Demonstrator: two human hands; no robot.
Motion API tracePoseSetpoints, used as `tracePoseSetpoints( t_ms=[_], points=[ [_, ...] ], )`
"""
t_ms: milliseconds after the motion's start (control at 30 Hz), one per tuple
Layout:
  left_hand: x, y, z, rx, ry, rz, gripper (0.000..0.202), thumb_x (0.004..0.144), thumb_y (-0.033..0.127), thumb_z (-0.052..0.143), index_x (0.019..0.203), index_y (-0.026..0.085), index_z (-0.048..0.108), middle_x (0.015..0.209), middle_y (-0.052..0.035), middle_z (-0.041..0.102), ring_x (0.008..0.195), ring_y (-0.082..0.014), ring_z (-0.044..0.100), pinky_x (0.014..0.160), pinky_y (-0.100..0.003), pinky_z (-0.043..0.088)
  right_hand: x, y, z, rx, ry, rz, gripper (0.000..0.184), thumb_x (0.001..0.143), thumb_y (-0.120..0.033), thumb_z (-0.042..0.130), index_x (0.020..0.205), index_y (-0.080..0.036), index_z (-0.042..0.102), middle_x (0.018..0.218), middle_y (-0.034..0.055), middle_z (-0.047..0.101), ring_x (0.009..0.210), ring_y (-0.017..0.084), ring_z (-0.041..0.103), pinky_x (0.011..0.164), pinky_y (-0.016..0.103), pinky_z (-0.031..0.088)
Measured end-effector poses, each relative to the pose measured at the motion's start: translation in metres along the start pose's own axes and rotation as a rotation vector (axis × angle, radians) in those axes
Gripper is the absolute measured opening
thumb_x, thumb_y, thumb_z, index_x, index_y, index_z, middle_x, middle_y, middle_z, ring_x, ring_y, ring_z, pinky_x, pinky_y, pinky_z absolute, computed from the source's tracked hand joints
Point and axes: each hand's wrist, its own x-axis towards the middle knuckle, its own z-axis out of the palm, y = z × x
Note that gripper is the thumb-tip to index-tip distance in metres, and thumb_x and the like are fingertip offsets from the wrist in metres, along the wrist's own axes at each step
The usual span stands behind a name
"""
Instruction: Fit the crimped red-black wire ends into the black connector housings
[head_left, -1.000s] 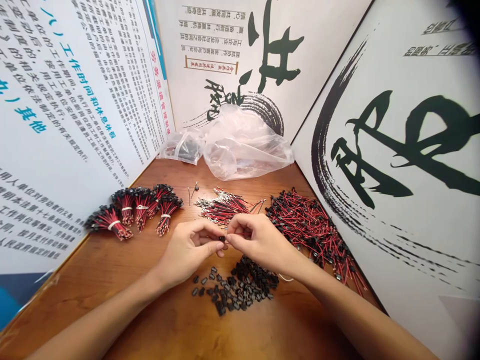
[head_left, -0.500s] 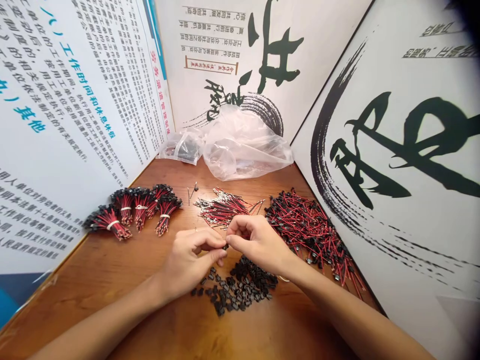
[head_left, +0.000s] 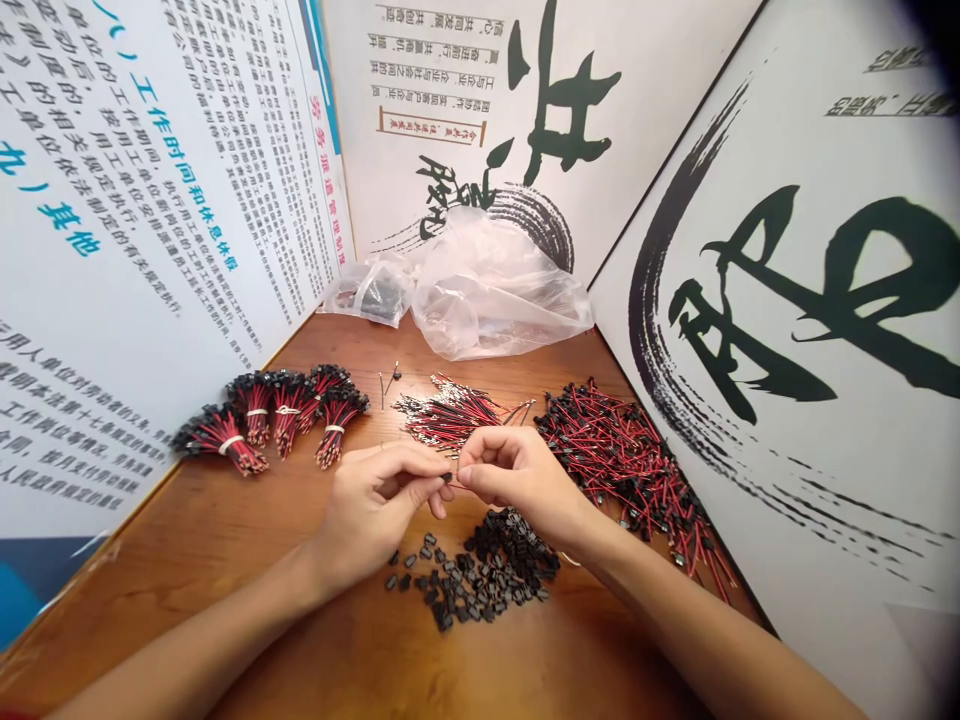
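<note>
My left hand (head_left: 375,510) and my right hand (head_left: 517,480) meet fingertip to fingertip above the wooden table (head_left: 247,540). Both are closed in a pinch. Between them sits a small black connector housing (head_left: 447,479), pinched by my left thumb and forefinger. My right fingers pinch against it from the right; what they hold is too small to name. Just below the hands lies a pile of loose black housings (head_left: 480,570). Behind the hands lies a loose heap of red and black wires (head_left: 450,412).
Tied bundles of red-black wires (head_left: 277,415) lie at the left. A large heap of wires with black connectors (head_left: 622,460) runs along the right board. Clear plastic bags (head_left: 480,290) sit at the back. Printed boards (head_left: 787,300) wall in three sides.
Both hands have stayed pinched together over the housing pile, shifting only slightly. The camera has tilted a little, so everything sits a bit differently in view.
</note>
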Motion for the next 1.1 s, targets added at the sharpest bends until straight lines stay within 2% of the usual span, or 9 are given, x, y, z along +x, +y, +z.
tracePoseSetpoints(
  t_ms=[333,800,967,1000,1100],
  points=[
    [0.001,-0.002,-0.002,-0.035,-0.027,0.042,0.015,0.084,0.0,0.063,0.083,0.013,0.07,0.081,-0.0062,0.07,0.057,-0.0138,0.068,0.052,-0.026,0.058,-0.001,0.005,0.005,0.139,0.022,0.024,0.012,0.071,-0.024,0.067,0.067,-0.016,0.06,0.054,-0.005,0.051,0.045,0.005,0.034,0.043,0.021,0.025],
    [0.001,-0.001,-0.002,-0.04,-0.017,-0.011,0.012,0.083,0.002,0.065,0.081,0.013,0.071,0.081,-0.006,0.07,0.056,-0.0141,0.068,0.053,-0.026,0.058,-0.004,0.004,0.01,0.141,0.04,0.031,0.011,0.072,-0.022,0.066,0.066,-0.016,0.06,0.05,-0.0054,0.051,0.042,0.005,0.038,0.04,0.019,0.028],
    [0.004,0.0,-0.004,-0.077,0.016,-0.1,0.008,0.082,0.005,0.066,0.082,0.013,0.069,0.077,-0.0057,0.07,0.057,-0.0147,0.068,0.056,-0.027,0.057,0.007,0.006,-0.005,0.109,-0.025,0.039,0.016,0.076,-0.031,0.069,0.072,-0.017,0.061,0.052,-0.0045,0.054,0.042,0.006,0.039,0.039,0.019,0.026],
    [0.005,0.0,-0.005,-0.08,0.028,-0.112,0.007,0.082,0.006,0.066,0.083,0.013,0.068,0.076,-0.0056,0.07,0.057,-0.0146,0.068,0.057,-0.027,0.057,0.011,0.009,-0.012,0.068,0.0,0.038,0.018,0.077,-0.034,0.067,0.073,-0.017,0.062,0.053,-0.0042,0.054,0.042,0.007,0.039,0.039,0.02,0.025],
    [0.009,0.002,-0.011,-0.073,0.092,-0.132,0.005,0.083,0.008,0.066,0.084,0.013,0.066,0.074,-0.0053,0.071,0.056,-0.0139,0.067,0.058,-0.027,0.056,0.027,0.025,-0.033,-0.168,0.233,-0.056,0.019,0.083,-0.034,0.059,0.073,-0.017,0.062,0.057,-0.002,0.056,0.046,0.009,0.042,0.043,0.022,0.03]
  ],
)
